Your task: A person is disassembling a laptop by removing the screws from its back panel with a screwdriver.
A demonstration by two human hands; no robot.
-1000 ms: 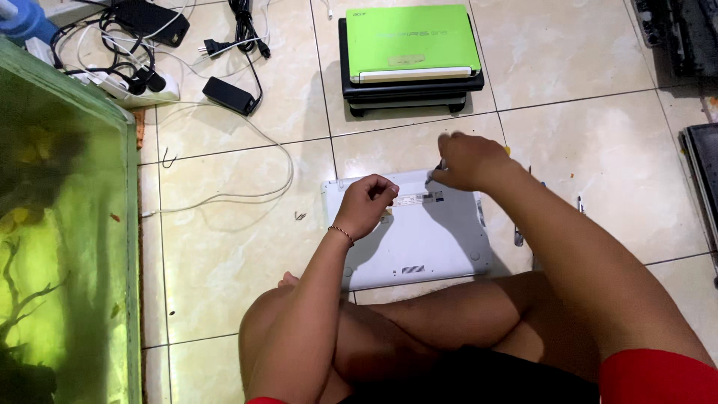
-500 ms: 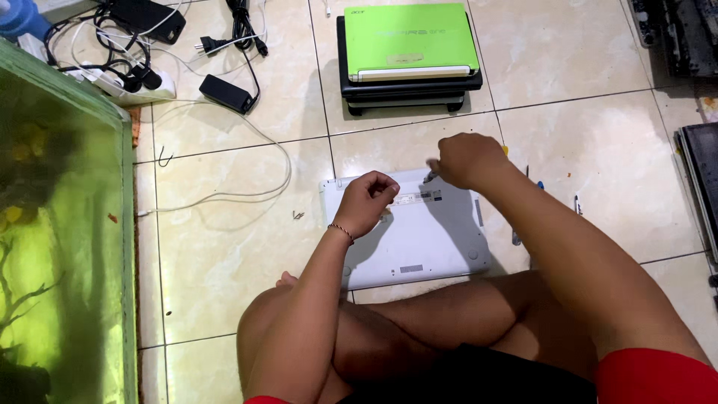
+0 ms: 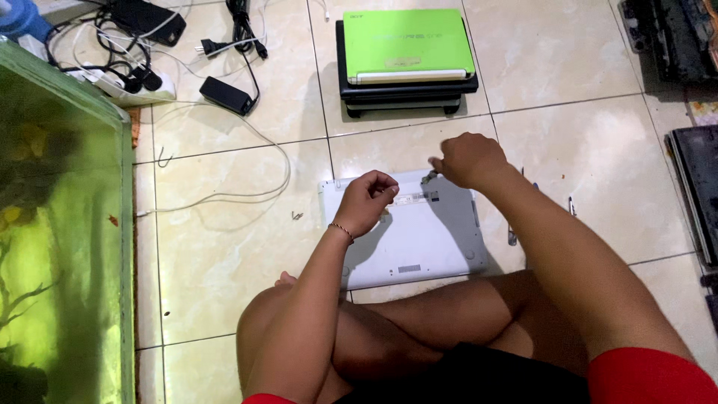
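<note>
the left hand (image 3: 366, 200), loosely curled, rested on the upturned white laptop (image 3: 419, 236) on the floor, while the right hand (image 3: 464, 159) pinched a small part at its back edge.

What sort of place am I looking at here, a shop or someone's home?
Probably a home, or an informal repair spot. The person sits cross-legged on a tiled floor, both hands on an upturned white laptop. A fish tank stands beside them, more laptops are stacked ahead, and chargers and cables lie loose.
</note>
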